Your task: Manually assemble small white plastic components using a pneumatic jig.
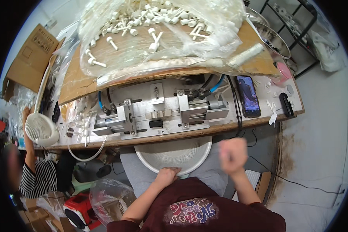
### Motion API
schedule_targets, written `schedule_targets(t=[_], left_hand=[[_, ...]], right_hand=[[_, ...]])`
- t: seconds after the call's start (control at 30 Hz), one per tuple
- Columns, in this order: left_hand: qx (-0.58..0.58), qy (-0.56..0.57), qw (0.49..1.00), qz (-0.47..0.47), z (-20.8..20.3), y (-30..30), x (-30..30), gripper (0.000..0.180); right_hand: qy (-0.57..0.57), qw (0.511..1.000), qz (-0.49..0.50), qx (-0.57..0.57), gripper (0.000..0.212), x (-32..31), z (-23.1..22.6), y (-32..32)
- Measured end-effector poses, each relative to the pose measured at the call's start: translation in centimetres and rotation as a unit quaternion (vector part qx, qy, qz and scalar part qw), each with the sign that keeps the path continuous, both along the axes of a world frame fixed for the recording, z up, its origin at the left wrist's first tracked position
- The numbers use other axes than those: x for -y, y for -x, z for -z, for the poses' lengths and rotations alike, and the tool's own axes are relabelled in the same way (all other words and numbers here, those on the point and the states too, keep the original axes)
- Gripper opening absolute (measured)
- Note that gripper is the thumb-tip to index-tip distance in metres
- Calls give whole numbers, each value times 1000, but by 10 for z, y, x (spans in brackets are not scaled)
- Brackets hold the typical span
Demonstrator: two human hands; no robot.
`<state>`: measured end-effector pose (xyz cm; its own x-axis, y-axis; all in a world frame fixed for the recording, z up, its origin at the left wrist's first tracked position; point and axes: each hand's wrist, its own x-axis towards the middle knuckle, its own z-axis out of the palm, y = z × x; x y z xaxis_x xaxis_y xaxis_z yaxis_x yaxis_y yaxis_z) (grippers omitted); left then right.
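Observation:
A white perforated basket [199, 156] rests on my lap below the table's front edge. My left hand [168, 176] is closed over its near rim. Right of the basket, my right hand [233, 155] is raised and blurred, curled like a fist. Whether anything lies inside it I cannot make out. In front of me on the table is a metal fixture with a left clamp block [123, 119], a right clamp block [193, 110] and a small metal holder [159, 114] between them. A small black block [156, 123] sits just in front of the holder.
A cardboard sheet [71, 87] above the fixture bears a plastic bag and many white capped stems [153, 40]. A phone [248, 96], black clip-like object [286, 105] and pink cup [283, 73] lie right. A white fan [41, 129] and another person's arm [29, 150] are left.

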<state>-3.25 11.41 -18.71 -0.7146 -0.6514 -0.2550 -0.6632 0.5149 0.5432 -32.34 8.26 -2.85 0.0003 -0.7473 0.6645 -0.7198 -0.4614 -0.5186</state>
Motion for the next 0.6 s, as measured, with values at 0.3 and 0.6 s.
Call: schedule_targets(t=[0.3, 0.6], left_hand=[[-132, -2, 990, -51, -50, 15, -3, 38], [-594, -369, 714, 22, -278, 45, 18, 51]], right_hand=[[-123, 970, 208, 13, 33, 96, 16, 120], [31, 977, 204, 52, 31, 59, -17, 55]])
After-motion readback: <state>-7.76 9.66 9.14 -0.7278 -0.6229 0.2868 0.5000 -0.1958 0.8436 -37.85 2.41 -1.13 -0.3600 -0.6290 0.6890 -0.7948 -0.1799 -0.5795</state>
